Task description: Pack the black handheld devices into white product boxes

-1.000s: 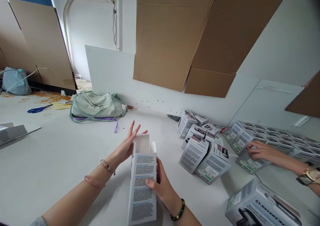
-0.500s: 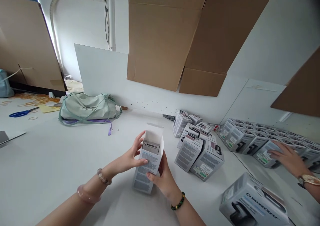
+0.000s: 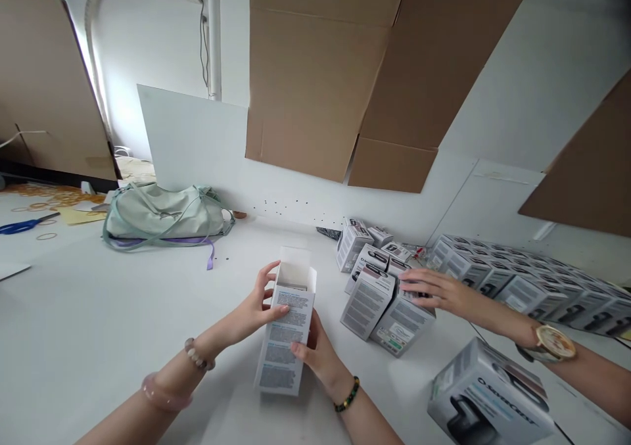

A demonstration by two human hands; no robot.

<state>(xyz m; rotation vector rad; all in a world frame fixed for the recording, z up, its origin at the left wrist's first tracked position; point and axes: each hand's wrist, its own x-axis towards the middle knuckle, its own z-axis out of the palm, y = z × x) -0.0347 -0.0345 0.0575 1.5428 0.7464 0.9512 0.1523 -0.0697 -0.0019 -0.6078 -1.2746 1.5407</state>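
In front of me a tall printed carton (image 3: 284, 340) stands on the white table, its top flap raised and its upper end open. Inside, only the edge of the contents shows near the rim. My left hand (image 3: 261, 304) grips the carton's upper left side, thumb across the printed front. Lower down, my right hand (image 3: 318, 356) holds the right side, with the thumb on the front and the other fingers partly hidden behind it. Close by on the right stand several closed SilverCrest boxes (image 3: 367, 304). A single SilverCrest box (image 3: 486, 392) sits nearer to me.
A co-worker's hand (image 3: 438, 290) rests on one of the grouped boxes. Rows of boxes (image 3: 532, 290) line the right side. A pale green bag (image 3: 165, 215) lies at the back left, with blue scissors (image 3: 24, 225) beyond it. Cardboard sheets (image 3: 320, 77) hang on the wall.
The carton has tilted in my hands, so more of its printed front faces me and its contents show less. The co-worker's hand has moved left from the rows to the grouped boxes.
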